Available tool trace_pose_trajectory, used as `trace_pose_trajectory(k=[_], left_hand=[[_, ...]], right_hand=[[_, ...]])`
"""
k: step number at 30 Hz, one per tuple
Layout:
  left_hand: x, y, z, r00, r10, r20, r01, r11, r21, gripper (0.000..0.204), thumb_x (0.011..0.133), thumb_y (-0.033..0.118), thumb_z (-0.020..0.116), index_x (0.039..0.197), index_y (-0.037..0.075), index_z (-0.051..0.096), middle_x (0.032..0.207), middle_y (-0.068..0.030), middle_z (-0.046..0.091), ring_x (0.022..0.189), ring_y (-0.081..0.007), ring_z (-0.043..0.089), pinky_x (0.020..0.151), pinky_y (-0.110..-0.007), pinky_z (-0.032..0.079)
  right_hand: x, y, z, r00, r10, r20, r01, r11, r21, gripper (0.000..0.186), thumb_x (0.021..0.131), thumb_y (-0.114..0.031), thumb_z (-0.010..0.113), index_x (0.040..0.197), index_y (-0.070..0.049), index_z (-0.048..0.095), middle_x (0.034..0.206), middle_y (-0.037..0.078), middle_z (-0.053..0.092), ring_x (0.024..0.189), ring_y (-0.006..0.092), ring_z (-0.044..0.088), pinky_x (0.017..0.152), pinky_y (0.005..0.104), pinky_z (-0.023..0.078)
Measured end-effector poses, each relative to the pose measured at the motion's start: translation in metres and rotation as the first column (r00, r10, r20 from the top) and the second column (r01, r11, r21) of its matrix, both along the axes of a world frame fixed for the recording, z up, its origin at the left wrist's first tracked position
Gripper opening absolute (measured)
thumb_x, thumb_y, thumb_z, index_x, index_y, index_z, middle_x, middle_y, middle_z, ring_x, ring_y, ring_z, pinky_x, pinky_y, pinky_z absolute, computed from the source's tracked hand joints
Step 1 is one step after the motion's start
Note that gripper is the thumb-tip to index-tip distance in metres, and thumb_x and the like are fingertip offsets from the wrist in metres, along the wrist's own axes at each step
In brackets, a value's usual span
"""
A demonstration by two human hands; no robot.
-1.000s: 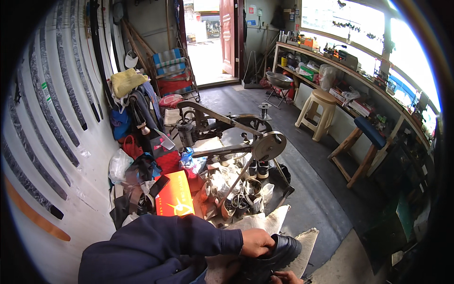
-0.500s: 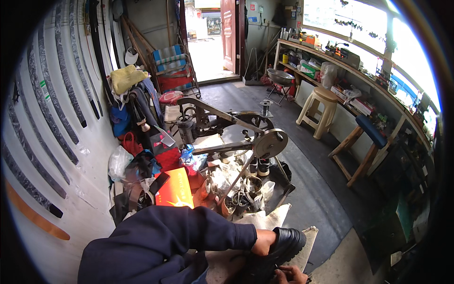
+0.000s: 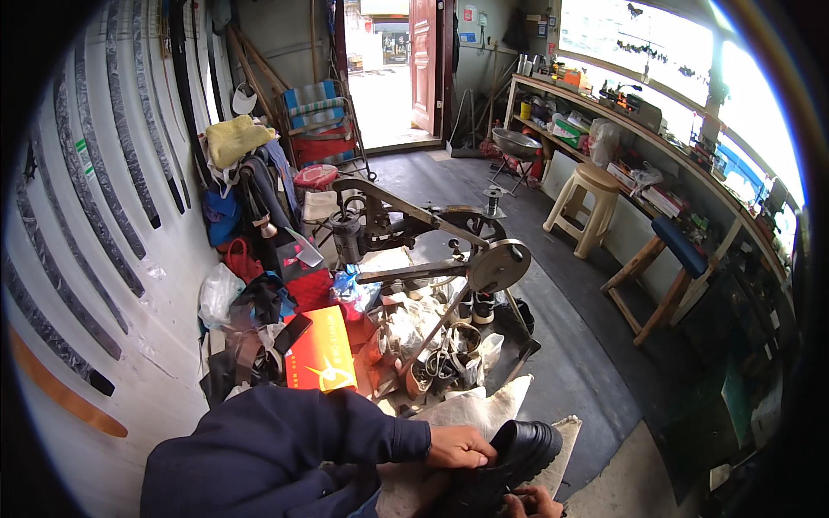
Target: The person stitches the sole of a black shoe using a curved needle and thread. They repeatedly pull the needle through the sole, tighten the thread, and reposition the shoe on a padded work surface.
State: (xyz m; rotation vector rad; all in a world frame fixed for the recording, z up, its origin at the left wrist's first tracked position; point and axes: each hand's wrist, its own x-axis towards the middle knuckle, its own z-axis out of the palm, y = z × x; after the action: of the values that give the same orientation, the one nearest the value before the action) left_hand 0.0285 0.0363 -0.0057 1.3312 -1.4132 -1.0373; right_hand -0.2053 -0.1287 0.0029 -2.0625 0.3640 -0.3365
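A black shoe (image 3: 528, 449) with a thick, ridged sole lies across my lap at the lower right. My left hand (image 3: 462, 446) is at the shoe's opening, its fingers curled and closed on the edge of the upper. Low on the shoe's near side is my right hand (image 3: 533, 502), partly cut off by the picture's lower edge. Its fingertips are pinched together against the shoe; what they hold is too small to make out. Beneath the shoe, a pale cloth (image 3: 484, 410) covers my lap.
Ahead stands a hand-cranked sewing machine (image 3: 432, 237) with a large wheel. Shoes and bags crowd its base, beside an orange box (image 3: 319, 352). On the right are a blue-topped stool (image 3: 678, 246), a beige plastic stool (image 3: 587, 203) and a long workbench (image 3: 639, 125).
My left hand has drawn back out of the shoe, to the left, and its fingers now show at the opening. The right hand has barely moved. The view has shifted slightly.
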Motion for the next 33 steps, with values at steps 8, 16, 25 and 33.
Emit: trace_pose_trajectory(k=[8, 16, 25, 33], left_hand=[[-0.026, 0.008, 0.009, 0.961, 0.241, 0.139, -0.231, 0.97, -0.082, 0.044, 0.103, 0.035, 0.067, 0.08, 0.0, 0.056, 0.068, -0.0212, 0.047, 0.056, -0.0264, 0.045, 0.057, -0.04, 0.039], [-0.026, 0.01, 0.007, 0.963, 0.25, 0.101, -0.243, 0.967, -0.076, 0.042, 0.103, 0.032, 0.066, 0.079, -0.001, 0.056, 0.069, -0.0223, 0.051, 0.057, -0.0318, 0.051, 0.058, -0.041, 0.041], [-0.028, 0.006, 0.011, 0.97, 0.229, 0.075, -0.231, 0.973, 0.011, 0.037, 0.103, 0.029, 0.067, 0.081, 0.0, 0.06, 0.07, -0.0219, 0.054, 0.059, -0.0264, 0.052, 0.06, -0.038, 0.044], [-0.025, 0.009, 0.009, 0.964, 0.267, -0.007, -0.267, 0.964, -0.002, 0.024, 0.097, 0.017, 0.074, 0.085, -0.004, 0.068, 0.08, -0.0155, 0.064, 0.071, -0.0239, 0.063, 0.067, -0.035, 0.05]], right_hand=[[0.015, 0.005, 0.01, 0.999, 0.01, 0.049, 0.0, 0.979, -0.204, 0.021, 0.092, -0.018, 0.078, 0.097, -0.006, 0.061, 0.077, 0.015, 0.067, 0.067, 0.0341, 0.065, 0.064, 0.0433, 0.052], [0.02, -0.005, 0.001, 0.994, -0.021, -0.107, 0.008, 0.992, -0.125, 0.043, 0.075, -0.026, 0.096, 0.091, -0.005, 0.062, 0.07, 0.009, 0.067, 0.059, 0.022, 0.061, 0.06, 0.0383, 0.053], [0.017, -0.014, 0.014, 0.934, -0.154, -0.323, 0.007, 0.91, -0.414, 0.067, 0.064, -0.062, 0.094, 0.074, -0.002, 0.066, 0.061, 0.016, 0.068, 0.059, 0.0371, 0.071, 0.057, 0.0431, 0.057], [-0.028, -0.032, -0.008, 0.893, -0.222, -0.392, 0.061, 0.922, -0.383, 0.063, 0.077, -0.062, 0.086, 0.076, -0.001, 0.07, 0.066, 0.02, 0.068, 0.065, 0.0381, 0.072, 0.062, 0.0434, 0.057]])
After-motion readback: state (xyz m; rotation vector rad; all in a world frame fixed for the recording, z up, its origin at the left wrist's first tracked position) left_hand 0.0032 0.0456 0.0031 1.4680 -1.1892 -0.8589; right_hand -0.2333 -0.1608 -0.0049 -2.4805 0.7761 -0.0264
